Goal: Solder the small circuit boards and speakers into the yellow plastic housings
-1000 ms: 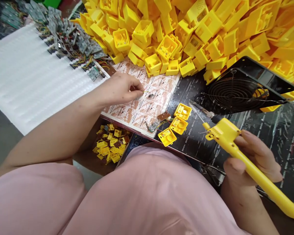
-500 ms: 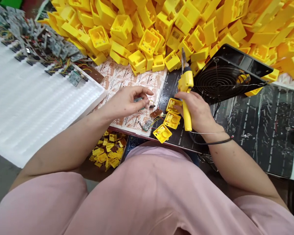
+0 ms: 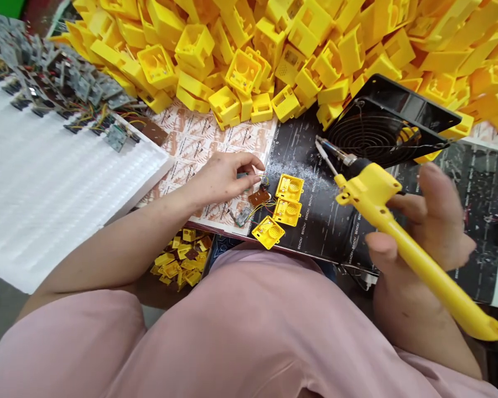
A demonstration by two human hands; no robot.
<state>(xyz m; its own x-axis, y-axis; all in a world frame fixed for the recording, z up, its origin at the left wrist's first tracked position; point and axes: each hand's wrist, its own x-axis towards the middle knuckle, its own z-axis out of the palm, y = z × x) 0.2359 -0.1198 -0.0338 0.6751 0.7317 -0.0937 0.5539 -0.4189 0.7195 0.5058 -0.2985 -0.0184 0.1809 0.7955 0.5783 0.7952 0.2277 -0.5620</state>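
My left hand point(image 3: 224, 178) is over the patterned sheet, thumb and fingers curled around a small wired circuit board point(image 3: 243, 176), mostly hidden by them. My right hand point(image 3: 435, 226) is raised at the right with a yellow soldering gun point(image 3: 398, 221), its metal tip pointing up and left toward the fan; the thumb and fingers look loosely spread around its body. Three open yellow cases point(image 3: 289, 188) lie in a column between the hands. Beside them are a brown board point(image 3: 259, 197) and a grey circuit board point(image 3: 243, 216), joined by thin wires.
A big heap of yellow housings point(image 3: 240, 72) covers the back. A black fan point(image 3: 382, 121) stands in front of it. At left, wired circuit boards line a white foam block point(image 3: 66, 188). Small yellow parts point(image 3: 182, 260) fill a container below the table edge.
My right hand has moved right and toward me, lifting the soldering gun away from the cases and tilting it over. My left hand has shifted slightly right relative to the cases.
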